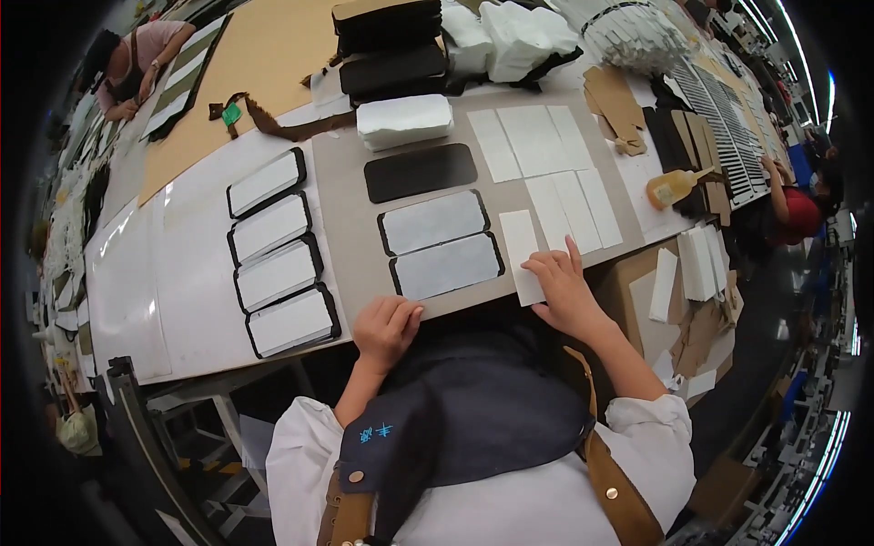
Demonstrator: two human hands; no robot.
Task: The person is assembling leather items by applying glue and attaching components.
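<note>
One white strip (517,242) lies on the tabletop (193,273) in the head view, at ten o'clock from the nearer right hand (566,289), its long axis near twelve to six. That hand's fingers spread apart, touching its three-o'clock side. Two grey panels (446,266) lie crosswise, toward nine o'clock. At their seven o'clock, the left hand (386,329) has fingers curled; any grip, I cannot tell.

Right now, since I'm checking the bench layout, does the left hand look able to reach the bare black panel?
Probably yes: the left hand is at the board's near edge, and the grey-faced pieces between it and the black panel lie flat, seemingly low enough to reach over.
</note>
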